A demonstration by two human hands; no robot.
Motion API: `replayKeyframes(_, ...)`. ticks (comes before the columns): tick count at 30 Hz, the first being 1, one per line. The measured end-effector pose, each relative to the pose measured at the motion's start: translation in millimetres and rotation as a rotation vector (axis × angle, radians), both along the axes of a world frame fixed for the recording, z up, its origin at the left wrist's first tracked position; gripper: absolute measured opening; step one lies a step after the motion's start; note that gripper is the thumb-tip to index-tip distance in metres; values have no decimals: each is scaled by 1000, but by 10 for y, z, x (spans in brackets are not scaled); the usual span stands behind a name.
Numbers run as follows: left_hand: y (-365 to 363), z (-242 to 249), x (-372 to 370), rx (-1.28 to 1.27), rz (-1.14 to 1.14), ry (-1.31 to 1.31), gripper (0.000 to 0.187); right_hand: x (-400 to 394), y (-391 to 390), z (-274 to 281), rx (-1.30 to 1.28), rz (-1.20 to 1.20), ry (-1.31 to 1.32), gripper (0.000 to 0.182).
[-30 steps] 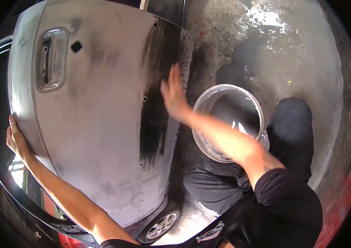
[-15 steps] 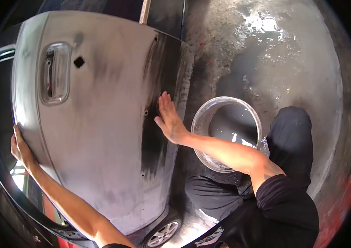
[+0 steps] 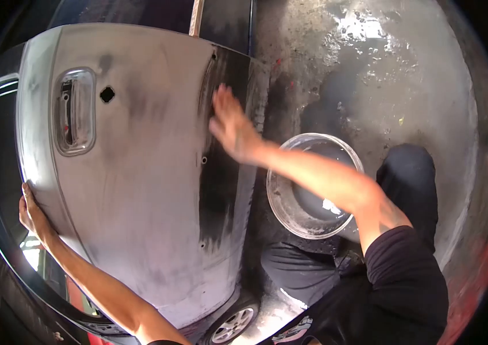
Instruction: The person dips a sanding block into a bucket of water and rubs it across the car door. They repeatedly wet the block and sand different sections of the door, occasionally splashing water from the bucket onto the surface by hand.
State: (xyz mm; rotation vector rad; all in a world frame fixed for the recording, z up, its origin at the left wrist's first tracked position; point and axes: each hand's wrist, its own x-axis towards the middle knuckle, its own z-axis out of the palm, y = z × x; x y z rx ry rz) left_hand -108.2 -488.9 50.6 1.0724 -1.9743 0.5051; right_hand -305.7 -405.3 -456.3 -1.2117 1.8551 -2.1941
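A grey sanded car door (image 3: 140, 190) fills the left and middle of the view, with a dark band (image 3: 218, 201) along its right side. My right hand (image 3: 233, 127) lies over the upper part of that band, palm toward the panel and fingers stretched out, slightly blurred; nothing shows in it. At the door's left edge rests my left hand (image 3: 34, 215), its fingers curled around the edge. The recessed handle area (image 3: 76, 112) and a dark hole (image 3: 107, 95) are above and to the right of my left hand.
Beneath my right forearm stands a round bucket (image 3: 283, 208) holding liquid. Wet concrete floor (image 3: 382, 98) spreads to the right. A wheel (image 3: 232, 325) shows at the bottom, near my bent knees. A dark window frame (image 3: 11, 259) runs along the left.
My right hand has moved up along the dark band, and its forearm has shifted up with it. My left hand remains at the door's edge. The view has shifted slightly.
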Motion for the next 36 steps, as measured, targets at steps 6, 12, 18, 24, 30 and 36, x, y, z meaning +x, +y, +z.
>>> replayKeyframes(6,-147,111,136,12,-3,-7,60,-502,-344,321,-91,-160,-294,69)
replayKeyframes(12,-167,92,133,5,-41,13,58,-87,-15,290,-35,11,126,71)
replayKeyframes(18,-58,83,101,7,-10,-1,58,-308,-262,538,-55,-164,-130,71)
replayKeyframes(24,-186,114,122,-10,-44,19,59,-312,-142,312,-71,-125,112,72)
replayKeyframes(30,-87,71,102,-12,-38,1,60,-187,-199,350,-96,-178,-209,73)
replayKeyframes(36,15,-40,11,43,-81,20,59,47,78,95,-21,-58,-80,82)
